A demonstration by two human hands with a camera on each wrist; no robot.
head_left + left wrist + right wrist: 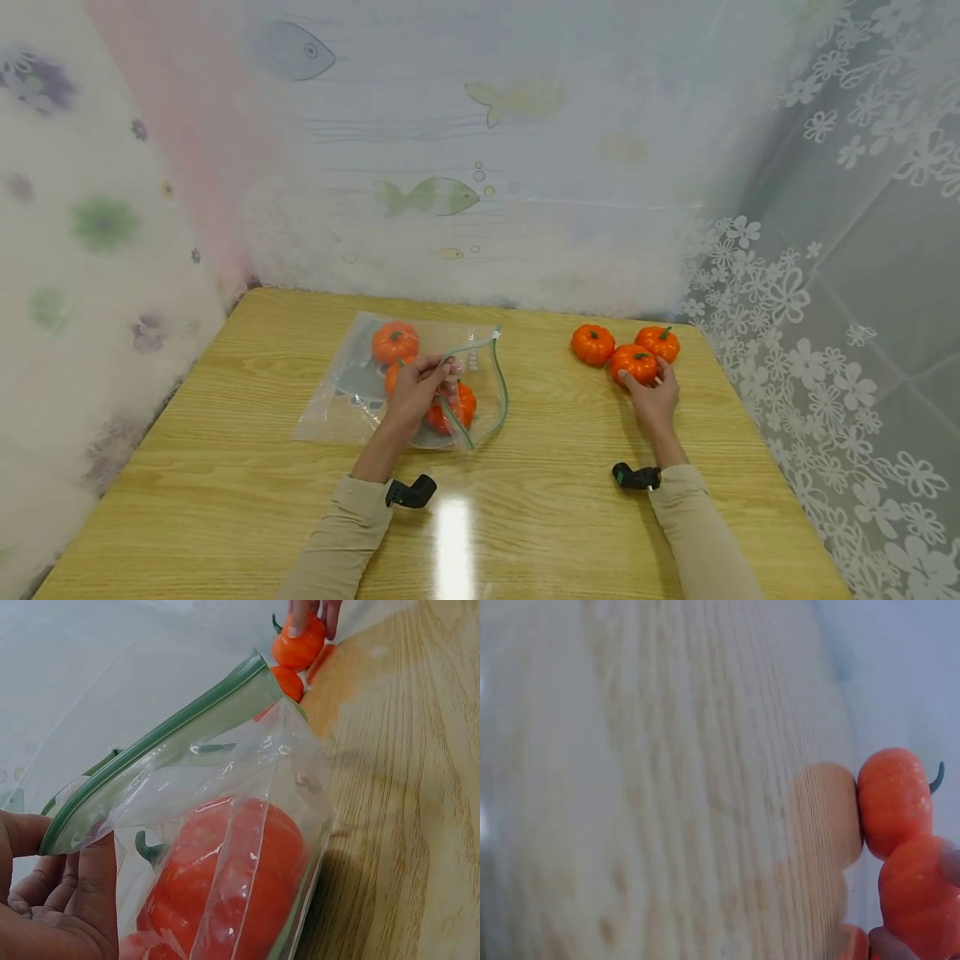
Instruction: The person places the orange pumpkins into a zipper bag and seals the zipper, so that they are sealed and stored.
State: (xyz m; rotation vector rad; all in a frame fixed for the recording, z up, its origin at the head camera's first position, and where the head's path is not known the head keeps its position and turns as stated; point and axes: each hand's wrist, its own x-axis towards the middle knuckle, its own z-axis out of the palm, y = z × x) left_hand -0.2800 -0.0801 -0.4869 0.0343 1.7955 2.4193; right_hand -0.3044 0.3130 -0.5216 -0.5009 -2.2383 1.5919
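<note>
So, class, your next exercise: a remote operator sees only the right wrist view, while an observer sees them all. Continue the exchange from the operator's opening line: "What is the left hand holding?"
Observer: The left hand pinches the green edge of a clear plastic bag.
Operator: Is anything in it?
Observer: Yes, three orange pumpkins show inside, one of them partly hidden behind that hand.
Operator: And which way does it open?
Observer: The bag opens toward the side where the right hand is.
</note>
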